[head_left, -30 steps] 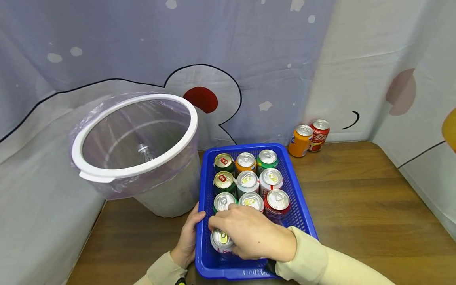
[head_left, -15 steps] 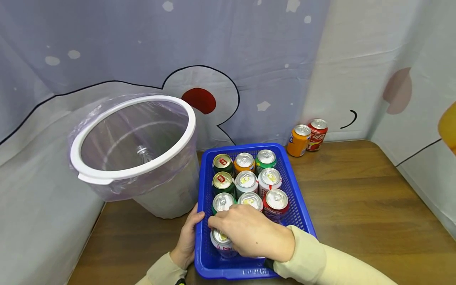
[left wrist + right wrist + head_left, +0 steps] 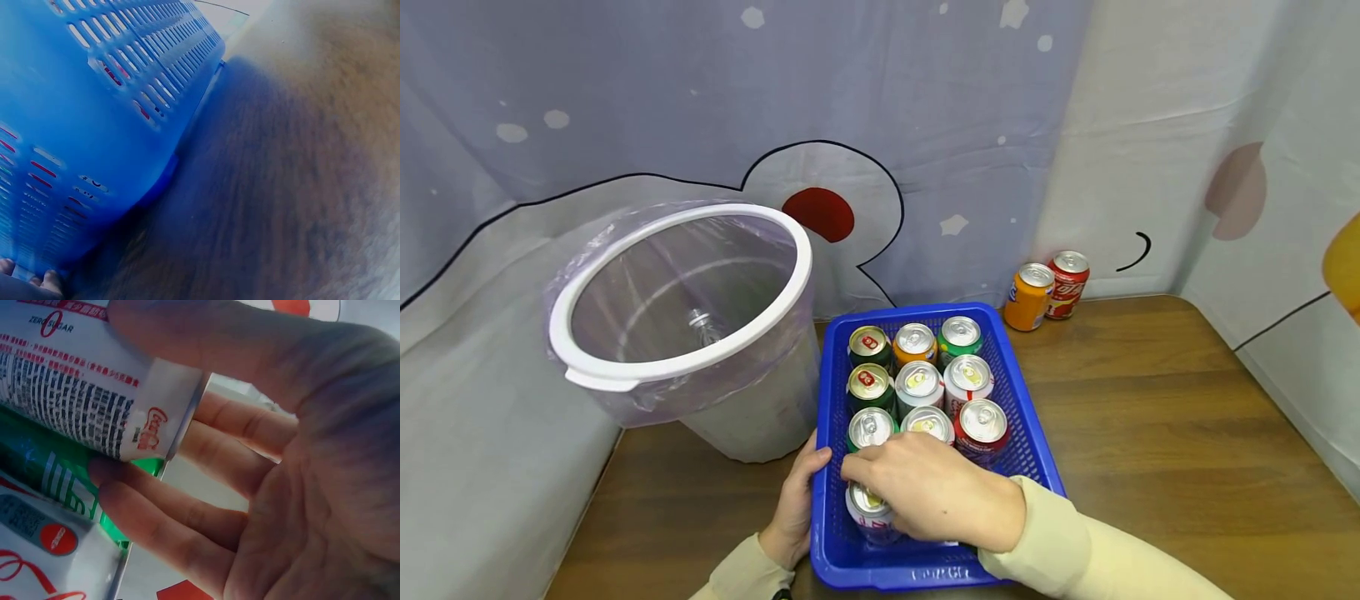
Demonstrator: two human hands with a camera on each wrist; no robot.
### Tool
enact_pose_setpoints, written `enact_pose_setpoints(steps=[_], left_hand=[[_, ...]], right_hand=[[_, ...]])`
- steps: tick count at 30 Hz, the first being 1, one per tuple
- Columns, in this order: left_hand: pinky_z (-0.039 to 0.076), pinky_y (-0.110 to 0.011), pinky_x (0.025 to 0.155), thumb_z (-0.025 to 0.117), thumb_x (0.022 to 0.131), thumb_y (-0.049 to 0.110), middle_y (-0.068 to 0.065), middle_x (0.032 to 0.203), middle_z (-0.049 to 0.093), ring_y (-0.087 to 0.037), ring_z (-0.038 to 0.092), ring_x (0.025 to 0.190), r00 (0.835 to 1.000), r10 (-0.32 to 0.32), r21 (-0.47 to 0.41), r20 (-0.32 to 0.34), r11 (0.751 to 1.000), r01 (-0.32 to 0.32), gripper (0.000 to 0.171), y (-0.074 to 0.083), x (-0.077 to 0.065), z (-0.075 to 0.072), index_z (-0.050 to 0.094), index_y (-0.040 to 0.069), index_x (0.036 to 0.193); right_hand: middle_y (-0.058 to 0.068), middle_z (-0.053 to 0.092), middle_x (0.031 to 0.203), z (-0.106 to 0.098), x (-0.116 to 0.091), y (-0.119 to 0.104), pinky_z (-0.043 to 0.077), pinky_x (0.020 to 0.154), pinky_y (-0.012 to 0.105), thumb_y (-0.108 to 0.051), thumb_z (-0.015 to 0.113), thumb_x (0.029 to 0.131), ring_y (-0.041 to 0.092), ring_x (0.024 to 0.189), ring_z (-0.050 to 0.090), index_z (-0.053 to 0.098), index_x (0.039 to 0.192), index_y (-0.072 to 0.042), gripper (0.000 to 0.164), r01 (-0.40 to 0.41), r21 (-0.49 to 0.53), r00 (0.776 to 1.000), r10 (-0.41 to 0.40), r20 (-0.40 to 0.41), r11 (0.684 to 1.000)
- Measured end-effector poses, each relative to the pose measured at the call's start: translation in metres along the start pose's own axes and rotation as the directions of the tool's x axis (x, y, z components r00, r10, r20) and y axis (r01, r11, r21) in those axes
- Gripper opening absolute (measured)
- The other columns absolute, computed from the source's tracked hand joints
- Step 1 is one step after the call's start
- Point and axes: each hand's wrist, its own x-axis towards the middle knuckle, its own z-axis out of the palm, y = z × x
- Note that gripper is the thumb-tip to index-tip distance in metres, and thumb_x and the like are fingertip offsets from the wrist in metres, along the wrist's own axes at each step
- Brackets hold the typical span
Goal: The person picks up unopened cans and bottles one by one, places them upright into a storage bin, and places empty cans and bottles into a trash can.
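Observation:
A blue plastic basket [image 3: 1030, 433] on the table holds several upright soda cans in rows. My left hand [image 3: 793, 492] grips its left side, the thumb on the rim; in the left wrist view fingertips [image 3: 51, 281] touch the outer wall. My right hand [image 3: 932, 492] reaches over the basket's front part and holds a white zero-sugar cola can [image 3: 872, 518] at the front left. In the right wrist view the thumb lies along that can [image 3: 75, 381] with fingers on its other side. A green can [image 3: 69, 472] and another white can [image 3: 56, 562] are close by.
A grey bin [image 3: 767, 417] with a white rim ring [image 3: 595, 371] and clear liner stands to the basket's left, a clear plastic bottle [image 3: 706, 327] inside. An orange can [image 3: 1028, 300] and a red can [image 3: 1067, 287] stand against the cloth backdrop [image 3: 970, 167] at back right.
The head view has shifted very slightly. Both hands stay in almost the same places, and the front left can appears tilted slightly more than a second ago.

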Motion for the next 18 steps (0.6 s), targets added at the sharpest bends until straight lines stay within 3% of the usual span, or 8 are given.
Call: enact_pose_setpoints(steps=[9, 18], left_hand=[[0.046, -0.034, 0.107, 0.026, 0.103, 0.021, 0.002, 0.141, 0.052, -0.012, 0.055, 0.123, 1.000, -0.013, 0.012, -0.013, 1.000, 0.013, 0.059, -0.001, 0.000, 0.000, 0.019, 0.018, 0.161], [0.050, -0.030, 0.098, 0.025, 0.104, 0.017, 0.004, 0.126, 0.061, -0.010, 0.059, 0.110, 0.999, 0.044, -0.026, 0.021, 0.999, -0.044, 0.050, -0.003, 0.001, 0.000, 0.033, 0.016, 0.153]], right_hand=[[-0.013, 0.070, 0.098, -0.005, -0.008, 0.002, 0.055, 0.070, 0.027, -0.016, 0.092, 0.069, 0.004, 0.080, 0.065, 0.064, 0.114, -0.023, 0.054, 0.024, 0.022, 1.000, -0.024, -0.002, 0.999], [-0.010, 0.072, 0.111, -0.016, -0.021, 0.011, 0.057, 0.086, 0.029, -0.028, 0.087, 0.080, 0.004, 0.097, 0.067, 0.068, 0.122, -0.020, 0.047, 0.039, 0.114, 0.996, -0.030, -0.079, 0.993]])
